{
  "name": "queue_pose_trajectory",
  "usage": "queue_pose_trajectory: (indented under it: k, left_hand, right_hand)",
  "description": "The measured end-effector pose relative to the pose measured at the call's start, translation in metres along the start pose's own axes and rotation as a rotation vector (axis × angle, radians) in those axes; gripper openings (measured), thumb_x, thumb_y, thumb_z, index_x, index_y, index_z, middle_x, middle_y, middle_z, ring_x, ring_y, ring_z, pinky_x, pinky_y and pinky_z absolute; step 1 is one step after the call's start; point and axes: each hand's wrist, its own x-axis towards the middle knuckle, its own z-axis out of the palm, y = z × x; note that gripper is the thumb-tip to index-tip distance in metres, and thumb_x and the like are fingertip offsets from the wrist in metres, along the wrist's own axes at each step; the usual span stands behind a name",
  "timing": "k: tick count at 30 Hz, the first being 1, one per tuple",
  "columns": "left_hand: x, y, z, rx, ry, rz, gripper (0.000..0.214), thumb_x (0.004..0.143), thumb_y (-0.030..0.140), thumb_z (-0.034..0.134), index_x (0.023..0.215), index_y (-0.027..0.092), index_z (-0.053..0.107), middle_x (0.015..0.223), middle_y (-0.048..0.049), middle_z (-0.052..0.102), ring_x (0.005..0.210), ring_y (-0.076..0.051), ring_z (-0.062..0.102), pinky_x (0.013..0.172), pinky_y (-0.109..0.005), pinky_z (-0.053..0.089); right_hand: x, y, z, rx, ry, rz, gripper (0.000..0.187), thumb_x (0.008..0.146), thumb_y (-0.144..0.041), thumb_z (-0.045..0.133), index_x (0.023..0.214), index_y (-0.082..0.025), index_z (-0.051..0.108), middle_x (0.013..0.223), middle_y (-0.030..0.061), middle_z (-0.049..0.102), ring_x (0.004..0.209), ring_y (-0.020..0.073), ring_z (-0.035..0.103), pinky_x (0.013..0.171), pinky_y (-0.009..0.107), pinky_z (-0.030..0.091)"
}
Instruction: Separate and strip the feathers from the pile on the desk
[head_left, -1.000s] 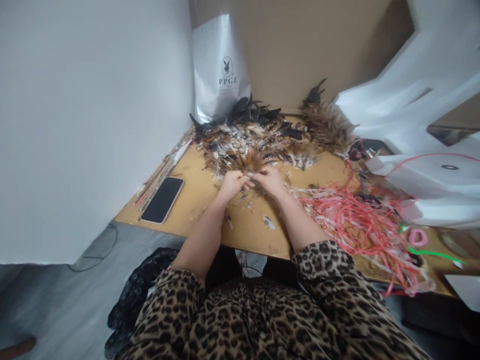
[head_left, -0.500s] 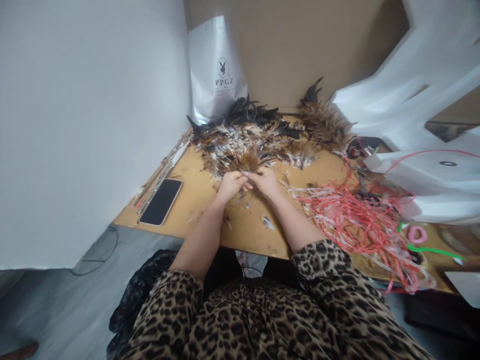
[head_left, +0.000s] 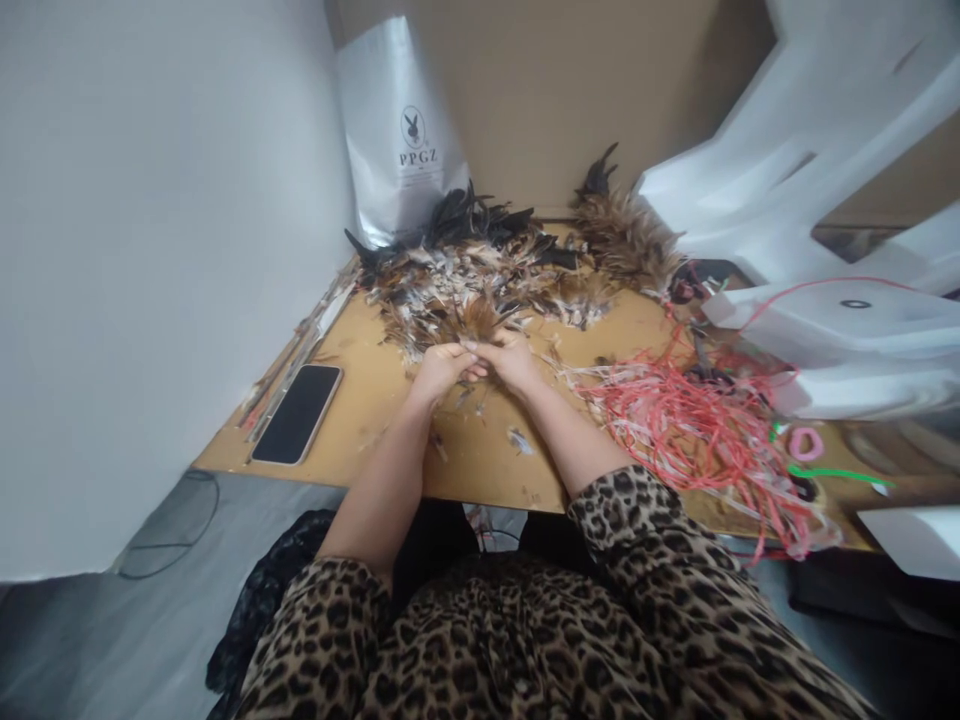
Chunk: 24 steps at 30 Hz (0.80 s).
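My left hand (head_left: 441, 364) and my right hand (head_left: 514, 360) meet at the near edge of a big heap of brown, black and white feathers (head_left: 487, 270) on a wooden table (head_left: 480, 460). Both hands are closed, fingers pinched together on a small bundle of brown feathers (head_left: 477, 322) that fans out away from me. The fingertips touch each other over the quill ends. Loose feather bits lie on the wood just below my wrists.
A black phone (head_left: 298, 413) lies face up at the table's left. A silver bag (head_left: 400, 130) stands against the back wall. A tangle of red and white strings (head_left: 697, 430) covers the right side, beside white foam sheets (head_left: 825, 200) and a pink ring (head_left: 806, 443).
The hands stay pinched on the feather bundle with only small finger movements. The view has swung a little to the right, so everything sits further left in the picture.
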Motion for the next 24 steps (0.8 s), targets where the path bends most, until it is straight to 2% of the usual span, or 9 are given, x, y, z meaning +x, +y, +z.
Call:
queue_pose_trajectory:
  k: [7,11,15,20,24]
  left_hand:
    - [0.002,-0.002,-0.001,0.015,0.027,0.003,0.015,0.065,0.023,0.064,0.067,0.008,0.062,0.062,-0.0064,0.065,0.048,-0.007,0.056,0.049,-0.018,0.044]
    - [0.002,0.001,0.0,-0.034,0.066,0.01,0.022,0.062,0.028,0.068,0.066,0.008,0.062,0.061,-0.0067,0.064,0.046,-0.006,0.053,0.046,-0.017,0.041]
    - [0.001,0.002,0.002,-0.042,0.1,0.019,0.025,0.063,0.032,0.069,0.067,0.007,0.063,0.06,-0.0069,0.064,0.045,-0.005,0.052,0.044,-0.015,0.039]
    - [0.002,0.001,0.002,-0.055,0.112,0.037,0.025,0.063,0.031,0.069,0.068,0.007,0.064,0.062,-0.0068,0.065,0.045,-0.004,0.052,0.043,-0.014,0.039]
    - [0.002,0.001,0.002,-0.066,0.116,0.067,0.024,0.063,0.031,0.069,0.069,0.007,0.064,0.061,-0.0062,0.064,0.045,-0.004,0.051,0.042,-0.013,0.038]
  right_hand:
    - [0.0,-0.001,0.001,-0.008,0.003,-0.005,0.035,0.057,-0.046,0.067,0.058,-0.015,0.052,0.051,-0.0039,0.05,0.049,0.008,0.042,0.051,0.023,0.034]
    - [0.002,-0.01,-0.01,-0.145,-0.028,-0.036,0.032,0.06,-0.045,0.065,0.061,-0.014,0.056,0.055,-0.0029,0.054,0.052,0.008,0.044,0.052,0.022,0.034]
    - [0.004,-0.028,-0.039,-0.229,-0.035,-0.056,0.026,0.062,-0.037,0.064,0.074,-0.014,0.063,0.063,-0.0006,0.06,0.057,0.0094,0.049,0.057,0.022,0.039]
    - [-0.008,-0.058,-0.091,-0.57,-0.17,-0.053,0.02,0.062,-0.032,0.063,0.065,-0.013,0.066,0.059,0.0001,0.06,0.054,0.0093,0.048,0.056,0.023,0.037]
    - [-0.024,-0.07,-0.134,-0.827,-0.242,0.088,0.015,0.059,-0.027,0.064,0.065,-0.014,0.067,0.056,-0.0014,0.06,0.052,0.009,0.048,0.054,0.022,0.037]
